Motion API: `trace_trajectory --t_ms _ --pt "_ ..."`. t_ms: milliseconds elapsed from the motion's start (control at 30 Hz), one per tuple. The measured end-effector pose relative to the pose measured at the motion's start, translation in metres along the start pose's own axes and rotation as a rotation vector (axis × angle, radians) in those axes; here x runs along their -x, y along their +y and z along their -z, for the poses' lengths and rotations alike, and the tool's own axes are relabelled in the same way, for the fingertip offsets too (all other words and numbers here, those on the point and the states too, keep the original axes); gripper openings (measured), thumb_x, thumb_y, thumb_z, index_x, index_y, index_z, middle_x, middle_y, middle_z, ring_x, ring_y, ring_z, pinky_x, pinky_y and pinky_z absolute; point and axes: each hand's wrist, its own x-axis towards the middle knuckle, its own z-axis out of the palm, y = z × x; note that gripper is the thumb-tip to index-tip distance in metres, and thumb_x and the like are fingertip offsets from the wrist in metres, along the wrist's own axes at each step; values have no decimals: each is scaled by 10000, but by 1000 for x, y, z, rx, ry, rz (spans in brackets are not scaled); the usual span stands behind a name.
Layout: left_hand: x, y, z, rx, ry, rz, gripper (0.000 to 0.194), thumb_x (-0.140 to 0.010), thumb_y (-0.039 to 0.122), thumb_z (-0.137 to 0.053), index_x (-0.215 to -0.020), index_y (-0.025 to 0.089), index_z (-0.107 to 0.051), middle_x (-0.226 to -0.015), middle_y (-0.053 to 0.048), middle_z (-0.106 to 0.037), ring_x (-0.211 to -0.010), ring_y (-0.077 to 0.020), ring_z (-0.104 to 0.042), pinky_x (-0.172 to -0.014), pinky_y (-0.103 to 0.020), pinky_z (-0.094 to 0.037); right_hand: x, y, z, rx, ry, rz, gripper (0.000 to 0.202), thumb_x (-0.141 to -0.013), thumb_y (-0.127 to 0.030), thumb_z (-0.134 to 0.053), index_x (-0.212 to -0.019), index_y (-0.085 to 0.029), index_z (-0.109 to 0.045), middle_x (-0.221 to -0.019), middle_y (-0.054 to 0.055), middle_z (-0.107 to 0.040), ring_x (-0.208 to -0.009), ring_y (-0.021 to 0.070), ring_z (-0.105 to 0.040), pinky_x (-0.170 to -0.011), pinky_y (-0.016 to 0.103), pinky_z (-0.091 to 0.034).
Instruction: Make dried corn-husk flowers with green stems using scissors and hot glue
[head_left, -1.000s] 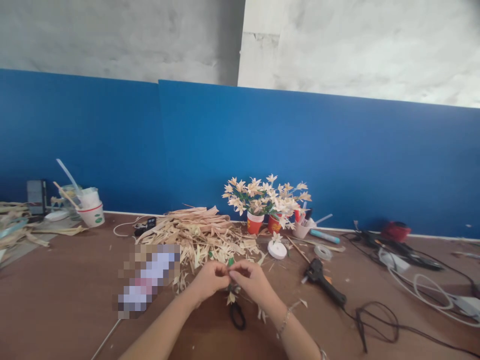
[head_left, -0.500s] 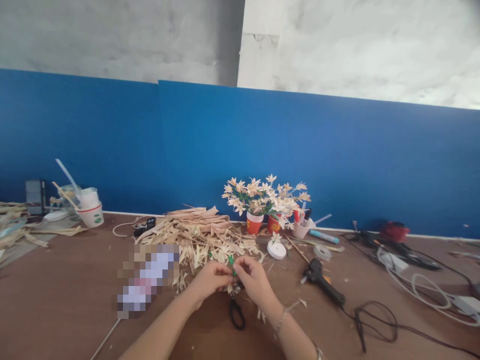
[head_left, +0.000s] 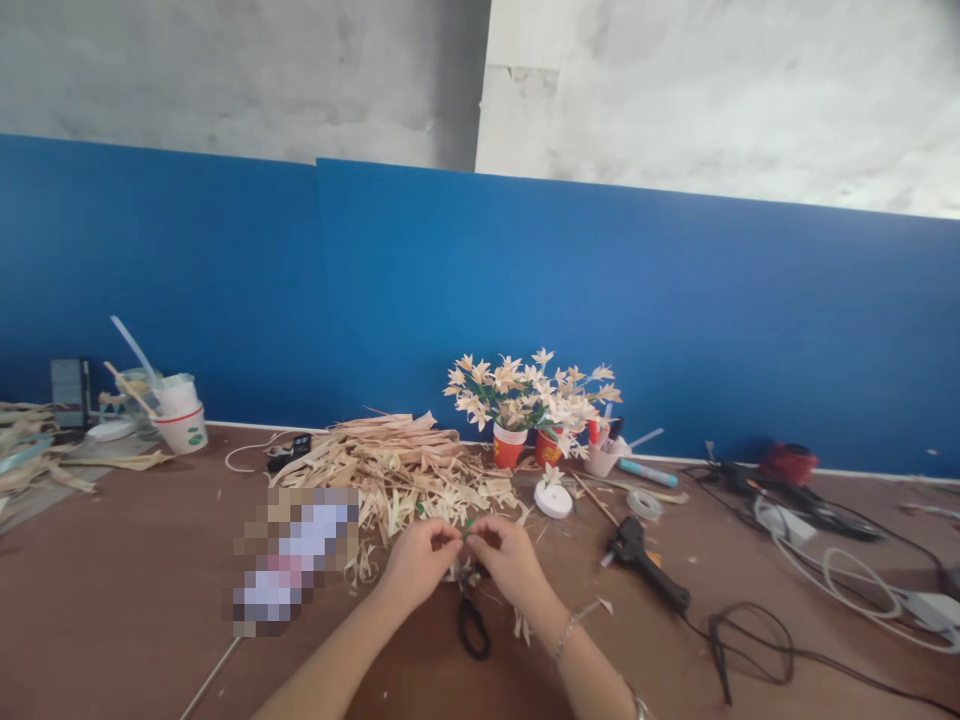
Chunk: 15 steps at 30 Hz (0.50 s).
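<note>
My left hand (head_left: 426, 560) and my right hand (head_left: 508, 562) meet over the near edge of a pile of dried husk strips (head_left: 420, 470). Between their pinched fingertips is a small green strip (head_left: 469, 526), mostly covered by the fingers; its exact kind is too small to make out. Both hands are closed on it. Below them a pair of scissors (head_left: 474, 630) lies on the table, its black handle loop toward me and its blades partly hidden by husk scraps. Behind the pile, cream husk flowers (head_left: 517, 385) on green stems stand in red paper cups (head_left: 508, 448).
A black glue gun (head_left: 641, 565) with its cable lies at the right. Near it are a tape roll (head_left: 645, 505) and a white disc (head_left: 553, 498) bearing one flower. A blurred-out device (head_left: 292, 560) with a white cord lies left. A cup (head_left: 180, 430) of tools stands far left.
The green strip, which stuck up above my fingers, now shows only a little between them. My fingertips have come closer together, and my left hand has shifted slightly right.
</note>
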Motion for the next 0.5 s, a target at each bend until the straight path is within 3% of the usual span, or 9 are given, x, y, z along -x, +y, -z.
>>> trace_trajectory --t_ms 167,300,500 --pt "6 10 2 -262 108 -66 152 -714 243 -520 -750 201 -662 -725 -19 -651 -653 -162 -556 -617 -251 -396 1 0 -6 -61 5 -71 119 -662 -258 -531 -597 -158 -536 -509 -24 -511 -487 109 -458 -490 219 -367" --pt "8 14 3 -307 148 -120 156 -698 192 -534 -742 212 -682 -765 -39 -652 -761 -187 -572 -704 -275 -407 0 3 -7 -119 -46 -149 156 -666 -282 -518 -566 -164 -494 -458 -36 -482 -427 95 -423 -452 211 -344" --pt "5 8 2 -273 118 -103 174 -687 188 -540 -750 201 -702 -747 -49 -662 -741 -191 -578 -715 -292 -416 3 2 -4 208 -23 -32 185 -717 -251 -483 -555 -164 -491 -495 -28 -472 -495 103 -425 -476 205 -311"
